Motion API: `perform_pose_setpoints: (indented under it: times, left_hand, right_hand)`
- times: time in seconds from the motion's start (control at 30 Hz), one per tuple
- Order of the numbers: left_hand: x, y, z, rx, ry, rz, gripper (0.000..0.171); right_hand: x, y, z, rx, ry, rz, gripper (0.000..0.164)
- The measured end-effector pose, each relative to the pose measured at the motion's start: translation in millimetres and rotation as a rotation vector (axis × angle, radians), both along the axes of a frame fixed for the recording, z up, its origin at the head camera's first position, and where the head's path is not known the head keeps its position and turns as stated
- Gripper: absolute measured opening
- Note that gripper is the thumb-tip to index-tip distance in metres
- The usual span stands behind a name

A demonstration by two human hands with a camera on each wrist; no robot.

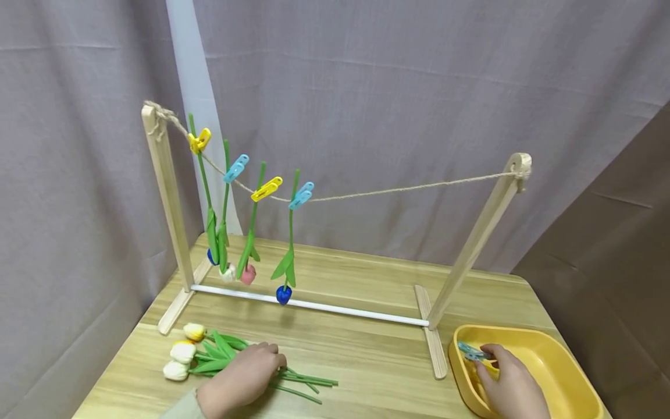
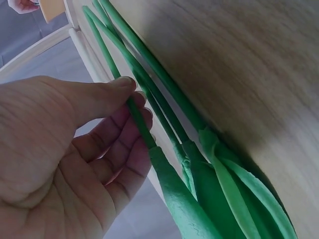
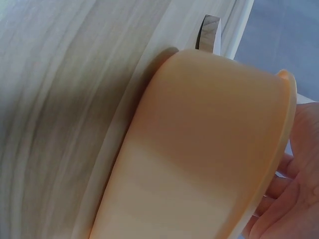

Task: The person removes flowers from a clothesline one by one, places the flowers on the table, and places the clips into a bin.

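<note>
Green stems (image 2: 140,123) lie in front of the rack (image 1: 170,203), the left hand (image 1: 246,372) pinching one; right of the rack, the right hand (image 1: 515,387) pinches a blue clip (image 1: 471,350). Gathering seems underway; next calls for raising both.

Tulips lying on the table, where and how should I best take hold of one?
I'd pinch a bare stem from above, between the leaves and its free end, on the side away from the blossoms. The stem is slim and uncovered there, whereas the leaves bunch and overlap. The tulips lie along the table, so overhead seems the clearest approach.
</note>
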State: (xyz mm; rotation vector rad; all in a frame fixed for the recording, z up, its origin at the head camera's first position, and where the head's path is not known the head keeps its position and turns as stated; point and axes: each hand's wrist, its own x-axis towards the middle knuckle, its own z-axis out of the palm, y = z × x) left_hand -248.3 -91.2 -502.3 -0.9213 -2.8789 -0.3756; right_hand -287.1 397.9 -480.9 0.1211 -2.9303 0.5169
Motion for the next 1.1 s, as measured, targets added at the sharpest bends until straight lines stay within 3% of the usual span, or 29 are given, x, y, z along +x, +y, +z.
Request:
perform_pose_setpoints:
  times: [0.27,0.5,0.8,1.1]
  left_hand:
    - [-0.3,-2.0,2.4,0.040,0.031,0.012,0.008]
    - [-1.9,-5.1,4.0,0.059,0.047,0.014,0.003]
    - [-3.7,-7.4,18.5,0.175,0.072,0.066,0.027]
    - [-10.0,-8.6,42.2,0.366,0.161,0.184,0.048]
  right_hand:
    - [0.9,-2.4,-0.4,-0.005,0.061,0.007,0.033]
    - [1.9,-5.8,3.8,-0.011,0.060,0.008,0.033]
    - [-0.5,-27.4,15.0,-0.015,0.174,0.056,0.033]
    - [-14.9,-69.3,42.8,-0.020,0.327,0.223,0.038]
